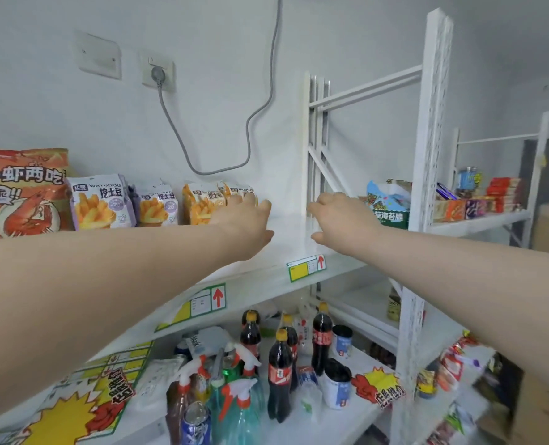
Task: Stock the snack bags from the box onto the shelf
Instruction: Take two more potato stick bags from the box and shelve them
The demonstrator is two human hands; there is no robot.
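Both my arms reach out over the white shelf (294, 234). My left hand (246, 224) hovers with fingers apart beside the rightmost orange snack bag (202, 203), whose right part it hides; whether it touches the bag is unclear. My right hand (339, 221) is open above the bare part of the shelf, holding nothing. Two purple fries bags (101, 202) and a big shrimp cracker bag (21, 192) stand in a row to the left. A corner of the cardboard box (543, 415) shows at the lower right.
A white upright post (427, 130) bounds the shelf on the right, with a green seaweed bag (388, 203) and small boxes beyond it. Cola bottles (279, 374), spray bottles (241, 409) and cans crowd the lower shelf. A grey cable (260, 107) hangs on the wall.
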